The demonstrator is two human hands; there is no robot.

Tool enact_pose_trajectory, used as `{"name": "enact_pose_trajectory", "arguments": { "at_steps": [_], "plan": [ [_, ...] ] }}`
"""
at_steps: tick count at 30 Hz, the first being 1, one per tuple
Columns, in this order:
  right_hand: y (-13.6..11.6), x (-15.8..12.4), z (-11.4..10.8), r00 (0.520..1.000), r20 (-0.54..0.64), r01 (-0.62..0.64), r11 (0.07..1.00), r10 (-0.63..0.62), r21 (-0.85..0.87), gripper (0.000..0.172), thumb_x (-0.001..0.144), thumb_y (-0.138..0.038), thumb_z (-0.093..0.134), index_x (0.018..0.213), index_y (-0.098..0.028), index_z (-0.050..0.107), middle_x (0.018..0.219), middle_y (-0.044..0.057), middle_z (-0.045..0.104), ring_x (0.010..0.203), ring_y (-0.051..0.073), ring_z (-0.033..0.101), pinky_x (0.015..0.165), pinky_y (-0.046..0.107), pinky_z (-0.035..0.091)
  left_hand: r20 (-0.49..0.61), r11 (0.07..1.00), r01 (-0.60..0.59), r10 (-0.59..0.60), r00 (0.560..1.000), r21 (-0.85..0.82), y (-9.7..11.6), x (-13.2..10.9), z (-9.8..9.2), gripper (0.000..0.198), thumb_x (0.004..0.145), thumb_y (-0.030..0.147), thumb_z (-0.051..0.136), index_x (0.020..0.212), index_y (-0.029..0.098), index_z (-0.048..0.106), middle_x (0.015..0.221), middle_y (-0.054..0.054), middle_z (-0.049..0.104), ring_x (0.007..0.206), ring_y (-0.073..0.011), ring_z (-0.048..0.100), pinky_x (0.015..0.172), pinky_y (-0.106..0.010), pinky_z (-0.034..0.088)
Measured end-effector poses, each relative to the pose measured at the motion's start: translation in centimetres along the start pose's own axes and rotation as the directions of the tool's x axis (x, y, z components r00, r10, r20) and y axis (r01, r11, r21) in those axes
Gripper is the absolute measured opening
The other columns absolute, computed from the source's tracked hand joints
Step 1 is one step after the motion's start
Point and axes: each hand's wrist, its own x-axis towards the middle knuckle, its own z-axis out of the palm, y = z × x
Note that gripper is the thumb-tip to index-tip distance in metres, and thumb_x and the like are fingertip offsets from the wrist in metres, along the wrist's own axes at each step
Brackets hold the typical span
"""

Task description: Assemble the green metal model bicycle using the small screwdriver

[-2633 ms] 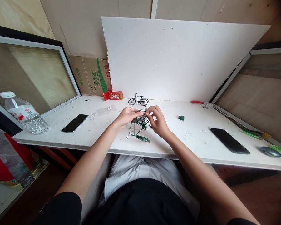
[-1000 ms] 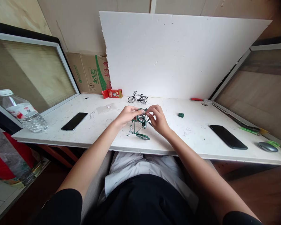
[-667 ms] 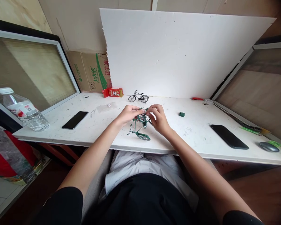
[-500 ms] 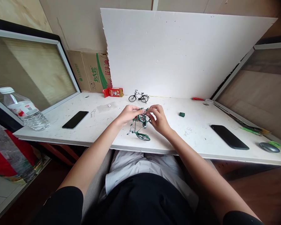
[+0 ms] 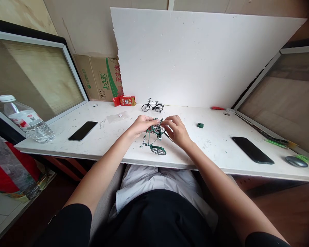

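Observation:
A small green model bicycle (image 5: 154, 140) is tipped up on the white table (image 5: 118, 144), one wheel resting on the surface and the other raised between my hands. My left hand (image 5: 140, 125) pinches the raised wheel end from the left. My right hand (image 5: 177, 131) is closed on the same end from the right, fingertips at the wheel, with a thin dark tool showing under it. A finished black model bicycle (image 5: 152, 106) stands upright farther back near the white board.
A black phone (image 5: 82, 130) lies at the left, another black phone (image 5: 252, 154) at the right, a water bottle (image 5: 25, 120) at the left edge. A small green block (image 5: 200, 125), a red carton (image 5: 124, 101), a grey mouse (image 5: 295, 161) and a cardboard box (image 5: 100, 80) are also here.
My hands have stayed at the raised wheel of the green bicycle. The right hand's fingers have shifted slightly on it; the bicycle has barely moved.

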Motion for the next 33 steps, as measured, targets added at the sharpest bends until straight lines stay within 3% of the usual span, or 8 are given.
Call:
{"name": "enact_pose_trajectory", "arguments": {
  "at_steps": [7,22,33],
  "plan": [
    [-0.05,0.03,-0.21,1.0,0.017,0.027,0.999,-0.026,-0.022,0.015,0.109,-0.021,0.057,0.115,-0.025,0.07,0.109,0.011,0.071,0.099,0.026,0.062,0.082,0.042,0.055,0.021,1.0,-0.004,0.004,1.0,0.006,-0.12,0.08,-0.02,0.04,0.08,0.053,0.089,0.087,0.015,0.08,0.084,-0.006,0.072,0.071,-0.0133,0.055,0.068,-0.032,0.036],
    [0.03,-0.38,-0.75,0.988,0.14,0.084,0.99,-0.067,-0.116,0.021,0.111,-0.023,0.053,0.118,-0.025,0.072,0.102,0.009,0.075,0.093,0.023,0.064,0.073,0.037,0.052,0.025,0.988,0.135,-0.134,0.991,-0.07,-0.43,0.23,0.08,0.039,0.075,0.051,0.093,0.087,0.016,0.082,0.097,-0.011,0.079,0.083,-0.0178,0.069,0.075,-0.033,0.048],
    [0.05,-0.48,-0.98,0.984,0.167,0.076,0.994,-0.062,-0.083,0.02,0.111,-0.025,0.055,0.115,-0.026,0.074,0.098,0.007,0.077,0.091,0.022,0.067,0.071,0.037,0.053,0.04,0.983,0.174,-0.171,0.984,-0.058,-0.46,0.24,-0.01,0.039,0.072,0.05,0.094,0.084,0.015,0.081,0.092,-0.009,0.077,0.081,-0.0173,0.067,0.073,-0.033,0.047]
  ]
}}
